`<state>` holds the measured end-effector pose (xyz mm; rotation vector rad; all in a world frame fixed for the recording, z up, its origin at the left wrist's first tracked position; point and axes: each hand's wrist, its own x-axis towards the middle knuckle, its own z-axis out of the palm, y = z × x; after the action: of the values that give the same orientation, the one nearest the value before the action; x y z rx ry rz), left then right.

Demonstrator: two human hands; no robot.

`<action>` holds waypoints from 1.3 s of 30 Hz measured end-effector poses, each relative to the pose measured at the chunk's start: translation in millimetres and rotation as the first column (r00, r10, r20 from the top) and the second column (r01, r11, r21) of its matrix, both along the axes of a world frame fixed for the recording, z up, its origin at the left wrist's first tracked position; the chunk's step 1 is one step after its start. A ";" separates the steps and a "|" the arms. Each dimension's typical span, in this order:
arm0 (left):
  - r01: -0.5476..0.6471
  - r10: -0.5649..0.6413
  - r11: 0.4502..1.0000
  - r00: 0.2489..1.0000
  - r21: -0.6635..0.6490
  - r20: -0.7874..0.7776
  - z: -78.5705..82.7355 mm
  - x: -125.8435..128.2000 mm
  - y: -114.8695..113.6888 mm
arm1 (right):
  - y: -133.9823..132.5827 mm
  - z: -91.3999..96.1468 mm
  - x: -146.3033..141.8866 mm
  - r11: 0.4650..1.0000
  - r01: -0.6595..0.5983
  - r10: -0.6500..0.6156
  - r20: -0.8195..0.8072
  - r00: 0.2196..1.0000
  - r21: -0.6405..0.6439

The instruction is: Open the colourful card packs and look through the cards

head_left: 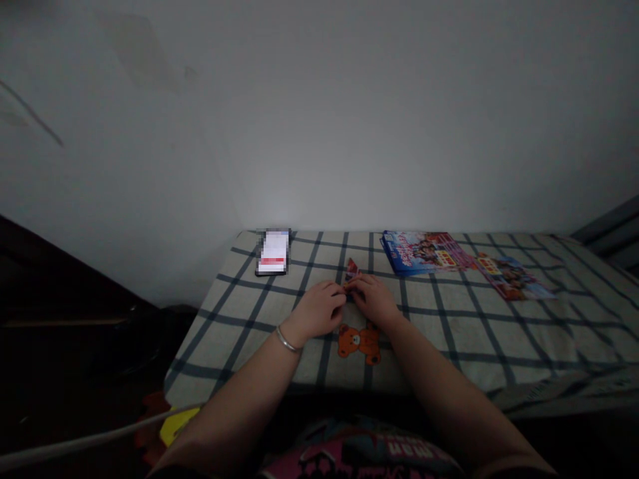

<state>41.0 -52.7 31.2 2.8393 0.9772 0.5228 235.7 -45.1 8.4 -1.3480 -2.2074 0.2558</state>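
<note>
A small folded piece of red printed paper [352,271] sits on the checked cloth [449,326], and both hands pinch it. My left hand [319,309], with a silver bangle on its wrist, has its fingers curled on the paper's left side. On the paper's right side my right hand [374,299] is closed too. Part of the paper stands up above the fingertips. Just below the hands, an orange bear is printed on the cloth.
A phone [273,251] with a lit screen lies at the far left of the cloth. A blue picture book [422,251] and a loose colourful sheet [512,276] lie at the far right. A pale wall stands behind. Dark floor with a yellow object [177,426] lies lower left.
</note>
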 end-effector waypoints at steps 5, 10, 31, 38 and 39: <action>-0.018 0.019 0.999 0.999 -0.038 0.032 -0.6 0.6 -0.1 | -2.5 -0.1 0.2 1.000 -0.011 0.010 0.023 1.000 0.022; -0.015 0.016 0.999 1.000 -0.043 0.019 -1.2 2.5 -0.2 | -2.2 -3.2 0.8 1.000 0.006 -0.008 0.059 0.998 0.031; 0.004 -0.004 1.000 1.000 0.007 -0.007 -2.5 2.5 2.6 | 0.8 -8.0 0.8 0.989 0.130 -0.116 0.189 0.975 -0.067; 0.016 -0.013 0.999 0.996 -0.041 0.087 -6.2 -1.3 5.0 | 0.8 -9.7 0.5 0.975 0.219 -0.212 0.162 0.964 -0.028; 0.025 -0.019 0.998 0.994 -0.055 0.103 -7.1 -1.6 5.7 | 0.9 -10.4 0.7 0.974 0.224 -0.218 0.156 0.964 -0.022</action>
<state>39.4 -47.0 24.1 2.7403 0.9261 0.6218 236.4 -44.1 -2.1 -1.6701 -2.1579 0.1172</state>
